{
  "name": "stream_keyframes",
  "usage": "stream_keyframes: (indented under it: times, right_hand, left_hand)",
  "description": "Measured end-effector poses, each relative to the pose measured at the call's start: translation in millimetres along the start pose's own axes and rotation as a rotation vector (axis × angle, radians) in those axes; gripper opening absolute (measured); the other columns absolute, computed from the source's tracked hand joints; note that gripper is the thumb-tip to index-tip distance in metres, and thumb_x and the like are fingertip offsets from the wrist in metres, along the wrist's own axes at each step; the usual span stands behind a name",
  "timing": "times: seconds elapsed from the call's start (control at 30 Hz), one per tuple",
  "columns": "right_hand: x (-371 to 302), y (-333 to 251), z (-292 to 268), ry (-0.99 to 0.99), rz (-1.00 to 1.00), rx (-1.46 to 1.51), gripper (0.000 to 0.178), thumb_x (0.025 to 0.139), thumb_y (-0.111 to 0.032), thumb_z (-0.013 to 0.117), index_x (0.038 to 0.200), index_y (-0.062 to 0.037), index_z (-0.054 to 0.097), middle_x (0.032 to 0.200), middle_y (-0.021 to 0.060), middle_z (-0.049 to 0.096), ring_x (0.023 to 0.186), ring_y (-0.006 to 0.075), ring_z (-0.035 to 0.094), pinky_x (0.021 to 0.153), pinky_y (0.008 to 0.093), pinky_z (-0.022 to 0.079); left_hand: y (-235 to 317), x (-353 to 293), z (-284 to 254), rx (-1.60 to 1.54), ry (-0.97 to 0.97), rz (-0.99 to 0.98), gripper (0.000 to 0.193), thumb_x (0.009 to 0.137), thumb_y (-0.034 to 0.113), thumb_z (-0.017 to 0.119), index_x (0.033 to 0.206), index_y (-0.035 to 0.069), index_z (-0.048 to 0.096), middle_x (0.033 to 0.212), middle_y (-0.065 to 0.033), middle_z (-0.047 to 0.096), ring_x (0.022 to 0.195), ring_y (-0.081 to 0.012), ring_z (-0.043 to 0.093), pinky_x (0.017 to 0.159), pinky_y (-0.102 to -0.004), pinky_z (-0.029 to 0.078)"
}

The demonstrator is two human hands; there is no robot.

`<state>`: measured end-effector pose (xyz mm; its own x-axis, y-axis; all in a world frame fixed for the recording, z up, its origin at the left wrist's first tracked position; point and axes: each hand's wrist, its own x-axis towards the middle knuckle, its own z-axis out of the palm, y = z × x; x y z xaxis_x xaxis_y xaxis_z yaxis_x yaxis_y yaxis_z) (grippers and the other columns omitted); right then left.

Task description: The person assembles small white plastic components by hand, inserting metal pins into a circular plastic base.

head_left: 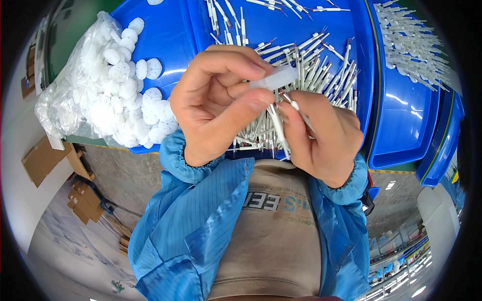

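My left hand pinches a translucent white plastic piece, seen nearly edge-on, between thumb and fingers. Close against it, my right hand grips a few thin white sticks with metal and reddish tips. One stick's tip points up toward the plastic piece; whether it touches is hidden by my fingers. Beneath both hands, a blue tray holds many similar loose sticks, lying in several directions.
At left, a clear plastic bag spills white perforated discs onto another blue tray. To the right, rows of white rod-like parts lie over a blue tray. Cardboard boxes stand on the floor at lower left.
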<state>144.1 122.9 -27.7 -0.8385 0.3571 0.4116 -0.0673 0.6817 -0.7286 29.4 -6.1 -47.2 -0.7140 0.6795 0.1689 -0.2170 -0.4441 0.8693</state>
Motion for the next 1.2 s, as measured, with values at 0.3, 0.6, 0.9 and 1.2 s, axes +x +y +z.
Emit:
stream_keyframes:
  times: [0.3, 0.6, 0.9, 1.2]
  right_hand:
    - [6.3, -10.7, -20.4, -0.198, 0.151, 0.071, 0.016, 0.086, -0.011, 0.074, 0.096, -0.0047, 0.063, 0.059, 0.006, 0.06, 0.044, 0.0212, 0.058, 0.039, 0.0319, 0.042]
    - [8.4, -12.8, -17.8, -0.222, 0.207, 0.15, 0.008, 0.091, -0.001, 0.064, 0.098, -0.0019, 0.061, 0.072, 0.0103, 0.063, 0.055, 0.0198, 0.062, 0.052, 0.0264, 0.046]
    - [12.4, -9.7, -22.4, -0.34, 0.366, 0.563, 0.007, 0.092, -0.004, 0.063, 0.099, -0.002, 0.062, 0.073, 0.01, 0.062, 0.057, 0.0208, 0.062, 0.053, 0.0276, 0.046]
    - [-2.3, -10.0, -4.2, -0.14, -0.006, -0.059, 0.018, 0.087, -0.007, 0.069, 0.101, 0.0029, 0.063, 0.08, 0.0147, 0.069, 0.06, 0.0275, 0.068, 0.054, 0.0334, 0.051]
  left_hand:
    - [3.2, 0.5, 7.8, 0.28, 0.028, 0.023, 0.028, 0.087, 0.017, 0.074, 0.099, -0.001, 0.057, 0.105, -0.0157, 0.056, 0.091, -0.025, 0.066, 0.086, -0.0481, 0.058]
    - [1.4, 2.4, 0.3, 0.159, -0.081, 0.154, 0.039, 0.074, -0.011, 0.077, 0.109, -0.008, 0.06, 0.111, -0.0189, 0.057, 0.1, -0.0233, 0.066, 0.088, -0.0328, 0.06]
    - [10.1, 2.8, -1.5, 0.338, -0.066, 0.074, 0.035, 0.086, 0.026, 0.076, 0.097, -0.001, 0.056, 0.1, -0.0156, 0.057, 0.088, -0.0313, 0.068, 0.079, -0.0422, 0.057]
    - [16.4, 14.8, -18.7, 0.584, -0.342, 0.307, 0.039, 0.088, 0.031, 0.074, 0.097, -0.003, 0.057, 0.096, -0.0167, 0.057, 0.087, -0.0366, 0.069, 0.073, -0.0462, 0.06]
